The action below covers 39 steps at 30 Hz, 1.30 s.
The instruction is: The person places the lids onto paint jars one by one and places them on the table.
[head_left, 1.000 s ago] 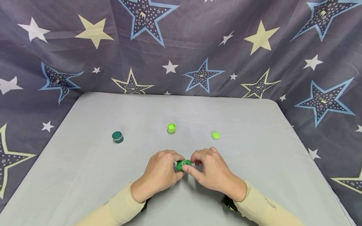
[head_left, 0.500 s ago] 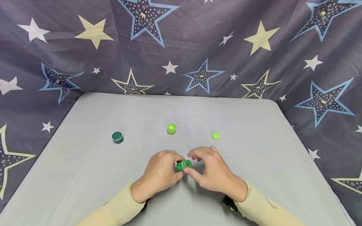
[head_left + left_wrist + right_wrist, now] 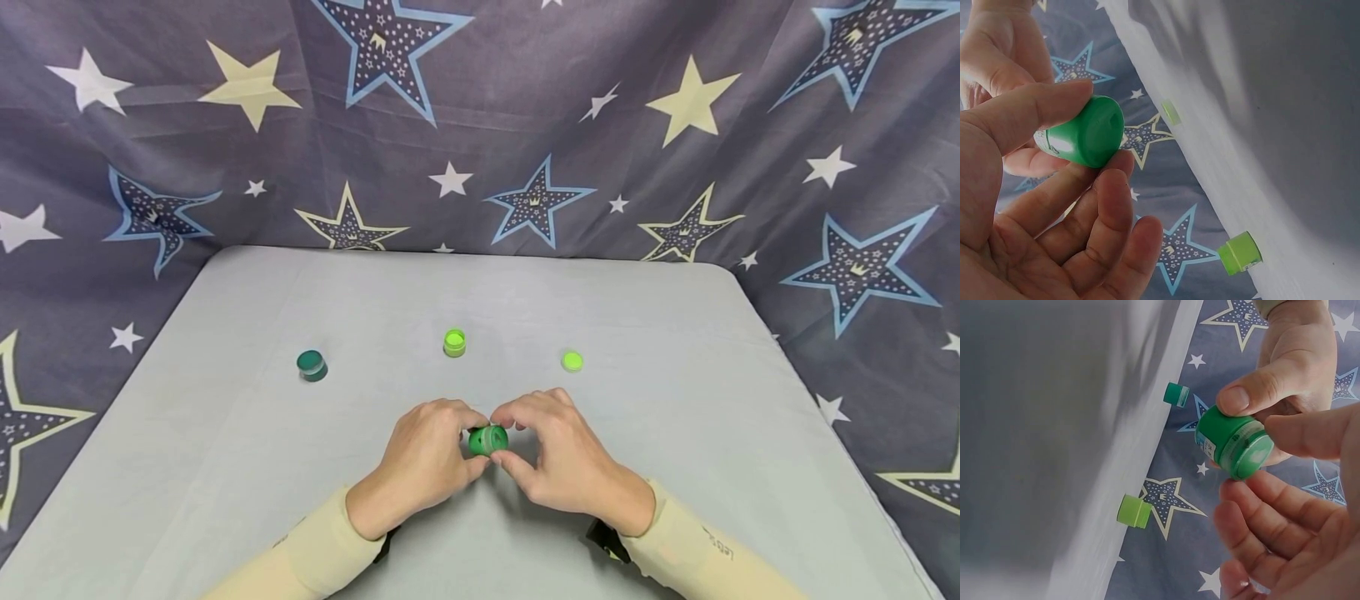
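Note:
My left hand [image 3: 426, 454] holds a small green paint jar [image 3: 483, 440] tipped on its side, thumb on one wall and fingers on the other. In the left wrist view the rounded green base [image 3: 1102, 132] faces the camera. My right hand [image 3: 564, 457] pinches the other end, its thumb and fingertips at the rim. The right wrist view shows a label on the jar's side, a clear band and a glossy green lid [image 3: 1254, 457] at that end. The right hand's remaining fingers are loosely bent below it.
Beyond the hands on the pale cloth-covered table [image 3: 645, 317] stands a lime-green jar [image 3: 454, 343] with its top off. A flat lime lid [image 3: 573, 361] lies to its right, and a dark teal jar [image 3: 312, 365] stands at left. A star-patterned curtain [image 3: 480, 125] surrounds the table.
The right fingers have come off the jar's end, opened out, and closed back onto its rim, with the thumb shifted lower. The left hand keeps its hold and hardly moves.

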Tool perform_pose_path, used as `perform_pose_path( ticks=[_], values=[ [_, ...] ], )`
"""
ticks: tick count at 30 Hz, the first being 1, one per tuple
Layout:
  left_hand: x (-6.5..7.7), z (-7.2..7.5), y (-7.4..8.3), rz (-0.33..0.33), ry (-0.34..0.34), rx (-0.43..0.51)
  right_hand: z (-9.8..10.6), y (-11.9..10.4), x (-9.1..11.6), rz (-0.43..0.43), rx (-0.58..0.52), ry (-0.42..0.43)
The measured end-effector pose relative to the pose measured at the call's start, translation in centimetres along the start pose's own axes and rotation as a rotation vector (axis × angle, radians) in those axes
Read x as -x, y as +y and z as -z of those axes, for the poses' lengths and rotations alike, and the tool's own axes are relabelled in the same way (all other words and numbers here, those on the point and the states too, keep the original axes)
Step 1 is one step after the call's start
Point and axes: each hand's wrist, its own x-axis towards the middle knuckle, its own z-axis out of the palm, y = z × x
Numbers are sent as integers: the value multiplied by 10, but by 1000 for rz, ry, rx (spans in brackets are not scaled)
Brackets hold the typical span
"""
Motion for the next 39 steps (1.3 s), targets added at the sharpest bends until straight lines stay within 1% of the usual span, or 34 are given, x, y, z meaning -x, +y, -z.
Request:
perform_pose_path(
  ticks=[3,10,24,34,39],
  values=[
    [0,0,0,1,1,0,-1,0,0,-2,0,1],
    [0,0,0,1,-5,4,-1,-2,0,-47,8,-11],
    [-1,-1,0,-1,-12,-5,-3,-1,0,-63,70,9],
    [0,-2,0,-11,-11,-1,-1,-2,-1,-118,95,-28],
    [0,-2,0,-15,-14,-1,-1,-3,-1,-131,105,-40]
  ],
)
